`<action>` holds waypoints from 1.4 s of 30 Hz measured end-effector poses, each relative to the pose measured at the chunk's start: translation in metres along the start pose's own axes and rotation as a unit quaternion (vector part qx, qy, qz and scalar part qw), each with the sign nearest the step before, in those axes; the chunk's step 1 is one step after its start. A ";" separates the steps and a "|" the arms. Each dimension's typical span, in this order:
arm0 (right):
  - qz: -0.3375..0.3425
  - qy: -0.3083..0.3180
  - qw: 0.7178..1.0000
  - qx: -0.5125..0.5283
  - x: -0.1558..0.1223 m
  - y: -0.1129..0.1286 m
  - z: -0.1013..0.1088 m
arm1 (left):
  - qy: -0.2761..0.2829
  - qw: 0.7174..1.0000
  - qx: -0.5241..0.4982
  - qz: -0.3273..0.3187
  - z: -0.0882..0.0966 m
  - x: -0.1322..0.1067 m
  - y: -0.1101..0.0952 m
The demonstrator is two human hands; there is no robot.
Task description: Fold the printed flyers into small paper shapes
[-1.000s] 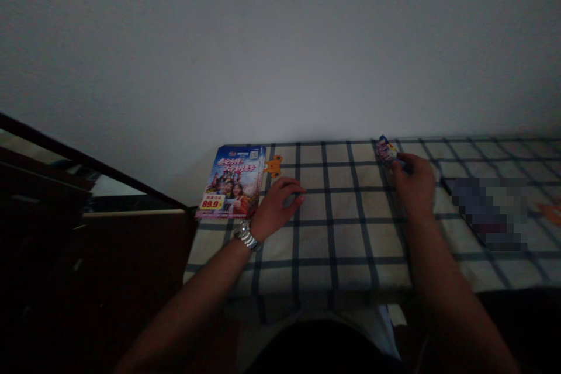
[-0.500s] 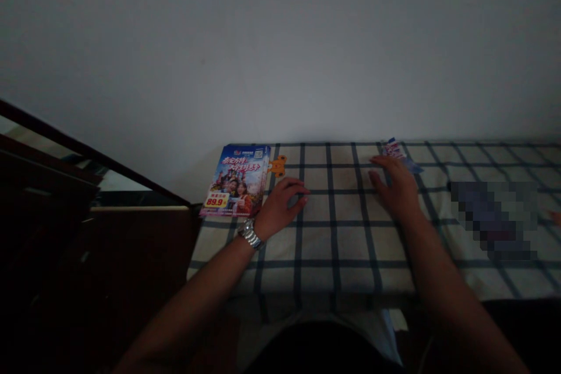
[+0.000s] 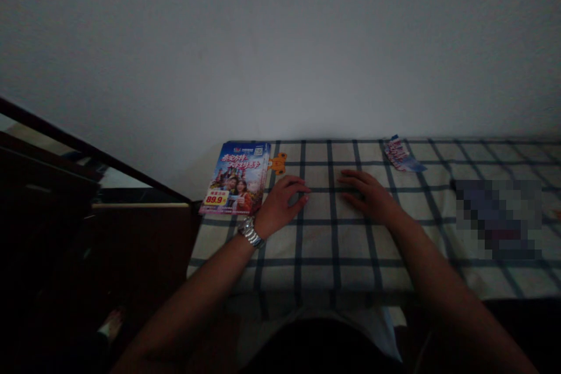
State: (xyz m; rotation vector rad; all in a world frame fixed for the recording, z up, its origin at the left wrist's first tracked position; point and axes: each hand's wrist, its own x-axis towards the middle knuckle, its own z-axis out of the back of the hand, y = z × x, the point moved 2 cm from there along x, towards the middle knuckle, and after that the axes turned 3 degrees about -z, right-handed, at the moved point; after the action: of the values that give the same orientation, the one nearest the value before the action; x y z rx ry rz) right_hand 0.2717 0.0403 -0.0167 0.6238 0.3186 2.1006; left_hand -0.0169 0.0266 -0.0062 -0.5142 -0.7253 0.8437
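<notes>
My left hand [image 3: 283,203], a metal watch [image 3: 250,232] on its wrist, rests by the right side of a stack of printed flyers [image 3: 239,178]. Its fingers curve loosely with a gap to the thumb, and nothing shows in them. Just beyond it lies a small orange bear-shaped piece [image 3: 277,163]. Facing it across the checked cloth, my right hand [image 3: 366,194] has its fingers apart and holds nothing. Further back on the right lies a small, blue-and-pink folded or torn paper [image 3: 401,155], apart from the right hand.
A blue-and-white checked tablecloth [image 3: 315,245] covers the table, which stands against a pale wall [image 3: 307,41]. At the right is a pixelated dark object [image 3: 495,219]. Dark furniture [image 3: 35,216] stands left of the table.
My right hand has moved left and toward me, away from the small paper at the back right, which now shows fully. My left hand has barely moved.
</notes>
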 end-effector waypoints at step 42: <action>-0.001 -0.011 0.999 -0.035 0.000 -0.011 -0.009 | 0.108 0.970 0.219 0.012 0.134 -0.089 0.045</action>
State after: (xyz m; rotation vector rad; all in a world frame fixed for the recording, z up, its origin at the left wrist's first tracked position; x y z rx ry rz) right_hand 0.2738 0.0467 -0.0292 0.6054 0.2327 2.0915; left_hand -0.1799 -0.0034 0.0187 -0.2113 -0.3164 0.9220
